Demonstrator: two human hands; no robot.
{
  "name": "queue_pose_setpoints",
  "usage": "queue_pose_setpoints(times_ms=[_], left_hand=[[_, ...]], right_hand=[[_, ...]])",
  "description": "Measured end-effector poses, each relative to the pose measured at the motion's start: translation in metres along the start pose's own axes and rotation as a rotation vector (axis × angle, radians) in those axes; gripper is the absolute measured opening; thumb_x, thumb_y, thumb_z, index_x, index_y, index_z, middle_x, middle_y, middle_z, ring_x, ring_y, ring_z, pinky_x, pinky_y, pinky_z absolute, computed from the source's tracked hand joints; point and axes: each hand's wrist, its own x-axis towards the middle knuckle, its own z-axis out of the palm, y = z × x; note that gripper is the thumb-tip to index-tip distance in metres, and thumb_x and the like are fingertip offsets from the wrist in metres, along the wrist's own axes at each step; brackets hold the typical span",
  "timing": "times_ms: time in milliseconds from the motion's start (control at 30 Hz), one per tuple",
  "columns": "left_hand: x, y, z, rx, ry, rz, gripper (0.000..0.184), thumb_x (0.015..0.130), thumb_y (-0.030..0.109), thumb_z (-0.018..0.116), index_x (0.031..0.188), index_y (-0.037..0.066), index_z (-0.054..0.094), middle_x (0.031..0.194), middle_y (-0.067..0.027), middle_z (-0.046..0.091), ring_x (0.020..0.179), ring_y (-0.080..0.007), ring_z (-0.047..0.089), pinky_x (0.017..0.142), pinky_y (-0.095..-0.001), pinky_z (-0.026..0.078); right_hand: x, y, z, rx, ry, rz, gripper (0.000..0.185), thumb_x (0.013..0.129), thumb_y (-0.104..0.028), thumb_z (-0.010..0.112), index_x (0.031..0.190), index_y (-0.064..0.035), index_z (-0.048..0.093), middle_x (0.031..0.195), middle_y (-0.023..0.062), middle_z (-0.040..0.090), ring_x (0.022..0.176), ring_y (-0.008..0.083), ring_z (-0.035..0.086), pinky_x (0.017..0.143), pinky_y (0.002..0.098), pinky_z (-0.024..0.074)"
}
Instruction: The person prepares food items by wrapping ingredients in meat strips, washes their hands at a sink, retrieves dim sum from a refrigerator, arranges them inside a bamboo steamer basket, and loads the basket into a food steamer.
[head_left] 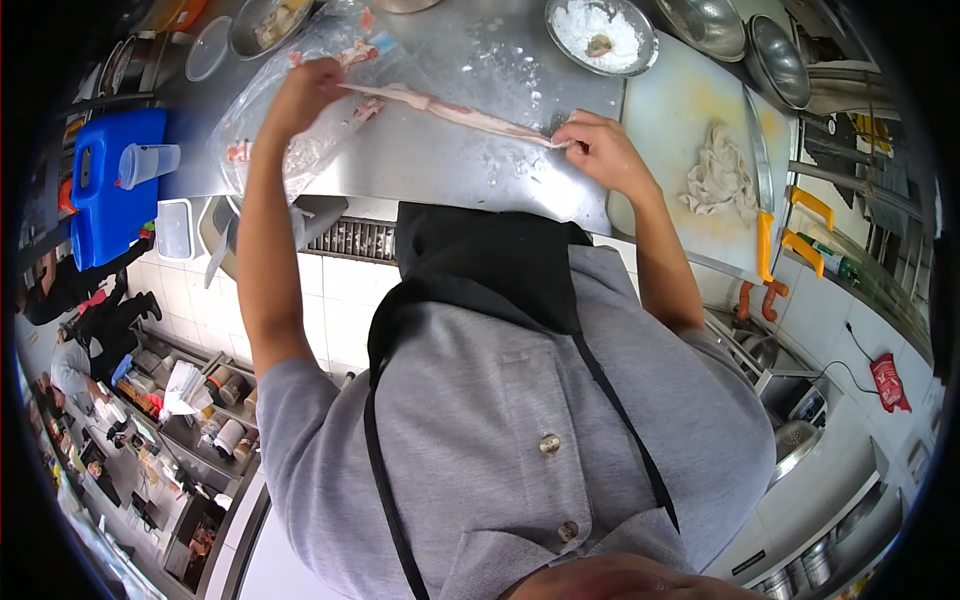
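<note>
A long, pale pink strip of raw meat (455, 111) is stretched above the steel table (430, 165), running between my two hands. My left hand (308, 95) pinches its far left end, over a clear plastic bag (310, 150) with reddish scraps in and around it. At the other end, my right hand (600, 148) grips the strip between closed fingers, beside the cutting board's left edge. The strip is thicker in the middle and narrows toward the left. White powder specks lie on the steel behind it.
A bowl of white powder (600, 35) sits at the back. On the right, the cutting board (655, 110) carries a crumpled cloth (722, 175) and a long yellow-handled knife (765, 240). Steel bowls (778, 62) stand behind. A blue jug (115, 190) is at left; other people are farther off.
</note>
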Motion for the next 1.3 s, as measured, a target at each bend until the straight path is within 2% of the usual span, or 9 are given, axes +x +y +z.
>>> queue_pose_setpoints(times_ms=[267,500,633,733,867,967,1067,1167,1300], left_hand=[[-0.03,-0.072,-0.019,0.67,0.33,-0.318,0.029,0.075,0.009,0.069,0.104,0.011,0.067,0.093,-0.0188,0.067,0.092,-0.0375,0.063,0.079,-0.0441,0.049],[-0.015,0.111,0.101,0.024,0.164,0.392,0.051,0.078,0.013,0.072,0.127,0.009,0.057,0.126,-0.0156,0.058,0.107,-0.0311,0.059,0.087,-0.0407,0.049],[-0.002,0.134,0.14,-0.021,0.214,0.418,0.042,0.081,0.012,0.069,0.121,0.007,0.062,0.116,-0.0156,0.064,0.099,-0.0296,0.063,0.084,-0.039,0.051],[0.009,0.115,0.132,-0.295,0.213,0.144,0.021,0.083,0.01,0.066,0.103,0.005,0.072,0.087,-0.0163,0.07,0.07,-0.0296,0.068,0.069,-0.0372,0.054],[0.03,0.092,0.094,-0.246,0.202,0.083,0.024,0.084,0.011,0.065,0.107,0.011,0.072,0.091,-0.0163,0.07,0.068,-0.0293,0.067,0.066,-0.0361,0.053],[0.064,0.078,0.072,-0.202,0.326,0.096,0.024,0.086,0.014,0.065,0.108,0.016,0.072,0.092,-0.0153,0.07,0.074,-0.0281,0.068,0.069,-0.0358,0.053],[0.081,0.082,0.061,-0.055,0.352,0.111,0.023,0.086,0.011,0.061,0.106,0.014,0.073,0.097,-0.011,0.071,0.099,-0.0275,0.066,0.099,-0.0429,0.042],[0.095,0.037,0.091,0.143,0.335,0.437,0.029,0.089,0.008,0.057,0.116,0.011,0.067,0.119,-0.011,0.066,0.113,-0.0292,0.06,0.097,-0.0384,0.047],[0.073,0.036,0.113,0.472,0.247,0.353,0.035,0.09,0.009,0.054,0.124,0.012,0.062,0.136,-0.0092,0.055,0.129,-0.0261,0.048,0.107,-0.0426,0.039]], right_hand=[[-0.006,-0.014,-0.006,0.024,-0.062,-0.018,0.017,0.074,-0.002,0.056,0.088,-0.0019,0.066,0.082,0.0123,0.059,0.07,0.0302,0.058,0.066,0.0393,0.0478],[0.014,-0.034,-0.019,0.206,0.041,0.068,0.013,0.078,-0.002,0.057,0.087,-0.0014,0.066,0.074,0.0065,0.058,0.063,0.0162,0.059,0.059,0.0308,0.0468],[0.042,-0.066,-0.044,0.511,0.077,0.165,0.01,0.084,-0.004,0.058,0.087,-0.0003,0.066,0.071,0.0018,0.059,0.054,0.0088,0.056,0.054,0.0237,0.0451],[0.059,-0.088,-0.071,0.508,0.074,0.089,0.011,0.084,-0.001,0.056,0.087,0.0006,0.066,0.075,0.0023,0.06,0.054,0.0076,0.056,0.052,0.0219,0.0431],[0.078,-0.092,-0.087,0.482,0.07,0.055,0.011,0.084,-0.001,0.055,0.088,0.0011,0.065,0.077,0.0049,0.062,0.059,0.0104,0.059,0.053,0.0244,0.0448],[0.082,-0.096,-0.092,0.442,0.085,0.057,0.01,0.083,-0.002,0.057,0.088,0.0018,0.065,0.073,0.0074,0.063,0.06,0.0142,0.061,0.054,0.0276,0.049],[0.085,-0.09,-0.086,0.366,0.09,0.022,0.014,0.08,0.0,0.06,0.092,0.0012,0.066,0.073,0.0077,0.065,0.06,0.0152,0.063,0.055,0.0291,0.0512],[0.074,-0.055,-0.043,0.101,0.083,-0.15,0.013,0.083,-0.002,0.055,0.09,-0.0008,0.065,0.082,0.0047,0.06,0.066,0.0121,0.06,0.057,0.0261,0.0454],[0.04,-0.022,0.012,-0.188,-0.013,-0.142,0.014,0.078,-0.003,0.057,0.09,-0.001,0.065,0.083,0.0104,0.057,0.08,0.0257,0.06,0.072,0.035,0.0499]])
